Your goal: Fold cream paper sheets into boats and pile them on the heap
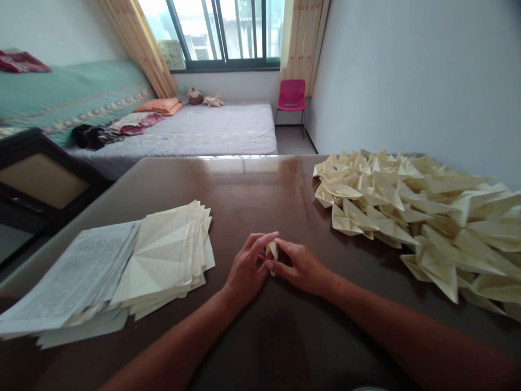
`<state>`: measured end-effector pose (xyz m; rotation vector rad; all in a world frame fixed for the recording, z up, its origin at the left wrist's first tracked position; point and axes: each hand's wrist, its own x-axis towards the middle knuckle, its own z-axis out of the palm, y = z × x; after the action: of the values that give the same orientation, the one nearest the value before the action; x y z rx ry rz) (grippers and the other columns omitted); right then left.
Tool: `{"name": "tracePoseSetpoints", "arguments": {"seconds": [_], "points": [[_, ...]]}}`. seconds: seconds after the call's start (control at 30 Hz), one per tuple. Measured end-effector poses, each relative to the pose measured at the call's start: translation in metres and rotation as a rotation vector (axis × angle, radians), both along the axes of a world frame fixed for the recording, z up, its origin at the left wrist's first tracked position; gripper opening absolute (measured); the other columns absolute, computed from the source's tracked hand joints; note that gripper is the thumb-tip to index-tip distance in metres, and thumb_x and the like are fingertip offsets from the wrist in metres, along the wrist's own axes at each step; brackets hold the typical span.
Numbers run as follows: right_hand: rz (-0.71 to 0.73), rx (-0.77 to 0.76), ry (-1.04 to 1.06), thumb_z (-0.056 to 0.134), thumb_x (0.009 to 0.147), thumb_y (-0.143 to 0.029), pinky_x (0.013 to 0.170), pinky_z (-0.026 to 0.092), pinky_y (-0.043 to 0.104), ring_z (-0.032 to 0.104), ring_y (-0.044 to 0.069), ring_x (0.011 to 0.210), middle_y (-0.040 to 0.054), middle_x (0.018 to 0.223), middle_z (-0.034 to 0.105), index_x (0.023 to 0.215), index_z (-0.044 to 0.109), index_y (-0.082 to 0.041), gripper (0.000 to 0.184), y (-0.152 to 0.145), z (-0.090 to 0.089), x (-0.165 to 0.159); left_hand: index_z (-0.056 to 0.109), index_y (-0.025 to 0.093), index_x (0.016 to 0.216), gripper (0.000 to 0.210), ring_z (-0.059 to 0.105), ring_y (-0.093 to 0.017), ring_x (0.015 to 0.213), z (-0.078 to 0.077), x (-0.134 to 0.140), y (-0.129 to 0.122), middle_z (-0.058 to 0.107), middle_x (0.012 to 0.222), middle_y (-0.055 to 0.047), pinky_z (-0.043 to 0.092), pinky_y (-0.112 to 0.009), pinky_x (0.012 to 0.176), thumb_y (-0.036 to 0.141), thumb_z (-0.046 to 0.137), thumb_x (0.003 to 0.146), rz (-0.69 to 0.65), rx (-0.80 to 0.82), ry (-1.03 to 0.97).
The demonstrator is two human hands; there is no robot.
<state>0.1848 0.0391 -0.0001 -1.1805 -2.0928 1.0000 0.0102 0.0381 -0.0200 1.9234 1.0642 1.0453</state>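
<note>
Over the middle of the brown table, my left hand (249,267) and my right hand (300,266) meet around a small folded piece of cream paper (272,251). Fingers of both hands press on it from either side and hide most of its shape. To the left lies a stack of creased cream paper sheets (163,252), overlapping a stack of printed sheets (77,271). A large heap of folded paper boats (391,195) covers the right side of the table.
The brown table (252,190) has a glossy top. Beyond its far edge are a bed (228,127), a pink chair (292,96) and a window (223,32). A dark wooden cabinet or chair (49,174) stands at the left, and a white wall (407,81) rises along the right.
</note>
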Motion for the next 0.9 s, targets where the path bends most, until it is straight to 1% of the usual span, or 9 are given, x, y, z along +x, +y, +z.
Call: {"name": "tracePoseSetpoints", "arguments": {"seconds": [0.13, 0.27, 0.37, 0.47, 0.5, 0.57, 0.67, 0.77, 0.9], "points": [[-0.015, 0.112, -0.075, 0.043, 0.094, -0.033, 0.067, 0.042, 0.024, 0.057, 0.014, 0.071, 0.0040, 0.084, 0.064, 0.093, 0.056, -0.017, 0.020, -0.004, -0.004, -0.001, 0.044, 0.033, 0.135, 0.058, 0.057, -0.013, 0.095, 0.001, 0.000, -0.004, 0.050, 0.116, -0.004, 0.054, -0.022, 0.077, 0.008, 0.048, 0.084, -0.005, 0.136, 0.145], [-0.042, 0.270, -0.265, 0.040, 0.092, -0.025, 0.078, 0.044, 0.029, 0.060, 0.019, 0.087, 0.0087, 0.097, 0.064, 0.107, 0.055, -0.016, 0.024, -0.006, -0.007, 0.001, 0.041, 0.030, 0.137, 0.060, 0.057, -0.012, 0.090, 0.000, 0.002, -0.006, 0.051, 0.115, -0.005, 0.054, -0.024, 0.078, 0.007, 0.048, 0.082, 0.043, 0.212, 0.207], [-0.070, 0.313, -0.323, 0.043, 0.091, -0.026, 0.079, 0.045, 0.028, 0.061, 0.019, 0.091, 0.0092, 0.106, 0.063, 0.116, 0.054, -0.018, 0.029, -0.003, -0.010, 0.003, 0.047, 0.024, 0.126, 0.048, 0.056, -0.014, 0.090, -0.003, 0.004, -0.003, 0.052, 0.107, -0.005, 0.053, -0.026, 0.076, 0.008, 0.048, 0.081, 0.066, 0.206, 0.209], [-0.054, 0.318, -0.294, 0.042, 0.091, -0.024, 0.078, 0.044, 0.027, 0.063, 0.018, 0.092, 0.0075, 0.111, 0.065, 0.121, 0.051, -0.021, 0.032, 0.001, -0.016, 0.004, 0.051, 0.020, 0.101, 0.022, 0.053, -0.013, 0.080, -0.004, 0.004, 0.002, 0.050, 0.093, -0.002, 0.051, -0.024, 0.068, 0.012, 0.050, 0.081, 0.105, 0.171, 0.219], [-0.070, 0.309, -0.291, 0.043, 0.090, -0.023, 0.076, 0.044, 0.026, 0.064, 0.018, 0.091, 0.0066, 0.109, 0.066, 0.123, 0.050, -0.021, 0.033, 0.002, -0.018, 0.004, 0.050, 0.020, 0.095, 0.017, 0.052, -0.013, 0.076, -0.004, 0.004, 0.003, 0.050, 0.090, -0.001, 0.050, -0.023, 0.065, 0.013, 0.051, 0.080, 0.113, 0.161, 0.244], [-0.148, 0.272, -0.306, 0.047, 0.086, -0.022, 0.068, 0.043, 0.025, 0.065, 0.018, 0.079, 0.0039, 0.095, 0.069, 0.123, 0.046, -0.021, 0.037, 0.003, -0.022, 0.004, 0.049, 0.021, 0.088, 0.012, 0.051, -0.012, 0.071, -0.002, 0.003, 0.005, 0.049, 0.087, 0.000, 0.047, -0.022, 0.062, 0.013, 0.050, 0.080, 0.119, 0.143, 0.313], [-0.238, 0.262, -0.331, 0.052, 0.080, -0.021, 0.060, 0.038, 0.024, 0.062, 0.017, 0.065, -0.0013, 0.076, 0.067, 0.113, 0.048, -0.022, 0.033, 0.004, -0.025, 0.005, 0.049, 0.021, 0.085, 0.011, 0.052, -0.013, 0.069, 0.000, 0.003, 0.006, 0.051, 0.086, 0.000, 0.044, -0.024, 0.062, 0.012, 0.048, 0.079, 0.138, 0.142, 0.386], [-0.232, 0.304, -0.306, 0.052, 0.080, -0.022, 0.060, 0.036, 0.023, 0.060, 0.015, 0.065, -0.0026, 0.077, 0.066, 0.102, 0.052, -0.024, 0.022, 0.006, -0.026, 0.008, 0.050, 0.022, 0.084, 0.013, 0.053, -0.014, 0.070, 0.000, 0.002, 0.006, 0.052, 0.086, 0.000, 0.042, -0.025, 0.065, 0.010, 0.047, 0.078, 0.145, 0.173, 0.417], [-0.183, 0.268, -0.177, 0.055, 0.081, -0.025, 0.060, 0.038, 0.022, 0.056, 0.011, 0.060, -0.0043, 0.075, 0.065, 0.099, 0.055, -0.024, 0.018, 0.007, -0.031, 0.012, 0.052, 0.023, 0.090, 0.016, 0.054, -0.013, 0.065, -0.004, 0.001, 0.008, 0.053, 0.091, 0.001, 0.040, -0.025, 0.061, 0.012, 0.049, 0.078, 0.111, 0.183, 0.410]]}}
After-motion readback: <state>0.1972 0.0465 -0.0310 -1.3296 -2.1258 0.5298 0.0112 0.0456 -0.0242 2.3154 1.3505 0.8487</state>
